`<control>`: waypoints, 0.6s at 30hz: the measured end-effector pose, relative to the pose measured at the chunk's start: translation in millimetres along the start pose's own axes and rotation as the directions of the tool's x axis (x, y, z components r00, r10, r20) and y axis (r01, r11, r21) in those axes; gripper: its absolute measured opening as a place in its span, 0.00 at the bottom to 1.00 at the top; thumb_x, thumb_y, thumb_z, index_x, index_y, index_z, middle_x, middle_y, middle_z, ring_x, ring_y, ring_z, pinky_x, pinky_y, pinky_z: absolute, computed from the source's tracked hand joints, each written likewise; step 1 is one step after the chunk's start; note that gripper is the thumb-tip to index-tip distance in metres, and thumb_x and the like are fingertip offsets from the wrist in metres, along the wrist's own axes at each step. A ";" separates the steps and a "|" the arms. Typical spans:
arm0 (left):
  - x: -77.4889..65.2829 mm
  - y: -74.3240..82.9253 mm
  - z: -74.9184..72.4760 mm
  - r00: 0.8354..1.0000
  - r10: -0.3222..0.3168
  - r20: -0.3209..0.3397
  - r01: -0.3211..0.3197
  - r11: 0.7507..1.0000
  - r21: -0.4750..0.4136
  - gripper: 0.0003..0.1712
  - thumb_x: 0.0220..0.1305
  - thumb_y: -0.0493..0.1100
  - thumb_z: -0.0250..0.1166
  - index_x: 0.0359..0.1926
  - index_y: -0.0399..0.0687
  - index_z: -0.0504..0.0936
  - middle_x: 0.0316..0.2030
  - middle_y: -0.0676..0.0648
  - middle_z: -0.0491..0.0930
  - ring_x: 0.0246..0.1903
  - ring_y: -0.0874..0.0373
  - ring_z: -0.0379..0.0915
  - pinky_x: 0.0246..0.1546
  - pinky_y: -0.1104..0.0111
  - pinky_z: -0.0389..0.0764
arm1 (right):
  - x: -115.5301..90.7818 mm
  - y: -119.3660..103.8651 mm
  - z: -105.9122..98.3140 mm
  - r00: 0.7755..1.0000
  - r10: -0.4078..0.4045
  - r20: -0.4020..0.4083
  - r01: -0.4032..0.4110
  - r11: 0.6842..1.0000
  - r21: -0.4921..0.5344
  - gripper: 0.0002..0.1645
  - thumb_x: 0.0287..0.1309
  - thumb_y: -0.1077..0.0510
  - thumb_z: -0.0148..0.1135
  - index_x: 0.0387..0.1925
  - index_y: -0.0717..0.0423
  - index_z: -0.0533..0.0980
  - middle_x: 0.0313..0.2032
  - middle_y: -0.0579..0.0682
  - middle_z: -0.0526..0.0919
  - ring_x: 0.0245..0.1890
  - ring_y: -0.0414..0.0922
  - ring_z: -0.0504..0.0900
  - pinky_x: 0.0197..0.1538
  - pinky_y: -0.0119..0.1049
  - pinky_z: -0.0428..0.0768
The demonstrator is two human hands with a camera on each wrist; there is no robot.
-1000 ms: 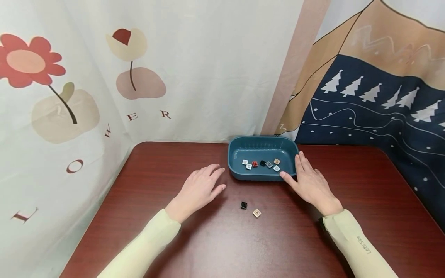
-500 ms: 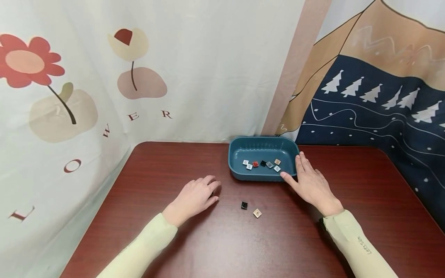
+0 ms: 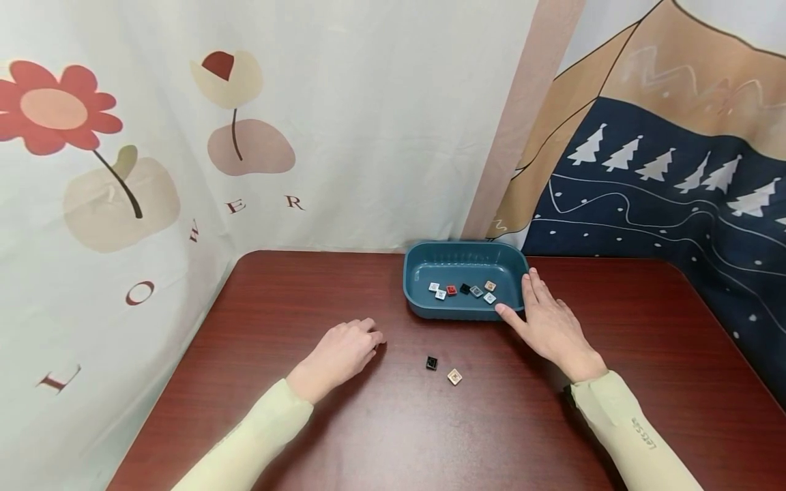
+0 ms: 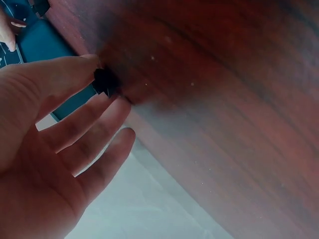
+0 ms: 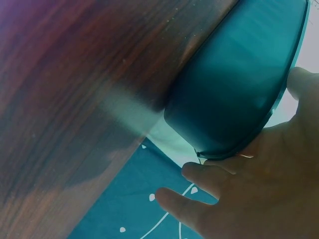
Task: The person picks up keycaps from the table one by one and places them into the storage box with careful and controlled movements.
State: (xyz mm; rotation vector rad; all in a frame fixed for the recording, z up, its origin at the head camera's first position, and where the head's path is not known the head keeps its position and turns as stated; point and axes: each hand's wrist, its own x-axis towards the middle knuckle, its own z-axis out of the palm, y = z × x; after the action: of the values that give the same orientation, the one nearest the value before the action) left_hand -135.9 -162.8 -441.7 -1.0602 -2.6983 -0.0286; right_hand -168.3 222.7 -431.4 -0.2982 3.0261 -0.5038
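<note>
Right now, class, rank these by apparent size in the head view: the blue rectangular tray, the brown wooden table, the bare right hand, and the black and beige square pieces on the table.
Brown wooden table
Blue rectangular tray
Bare right hand
Black square piece and beige square piece: too alike to rank

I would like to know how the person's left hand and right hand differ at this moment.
The left hand pinches a small black piece, whereas the right hand touches the blue tray.
The left hand's thumb and index finger come together, whereas the right hand's are spread apart at the tray's corner.
The left hand is apart from the tray; the right hand is at its right end.
Both emerge from pale green sleeves.
</note>
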 end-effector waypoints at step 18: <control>0.1 0.9 -0.3 1.000 0.029 0.010 -0.028 0.999 -0.025 0.13 0.54 0.23 0.70 0.34 0.43 0.87 0.29 0.47 0.73 0.28 0.52 0.76 0.32 0.64 0.82 | 0.0 0.8 0.6 1.000 0.003 -0.002 -0.003 1.000 0.009 0.63 0.71 0.22 0.40 0.80 0.70 0.44 0.80 0.67 0.41 0.78 0.67 0.48 0.70 0.74 0.52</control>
State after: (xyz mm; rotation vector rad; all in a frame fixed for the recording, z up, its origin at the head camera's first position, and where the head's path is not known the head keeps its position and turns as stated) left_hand -135.3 -162.1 -441.5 -1.1087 -2.6980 -0.0522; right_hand -168.4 223.3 -432.2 -0.2927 3.0249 -0.5175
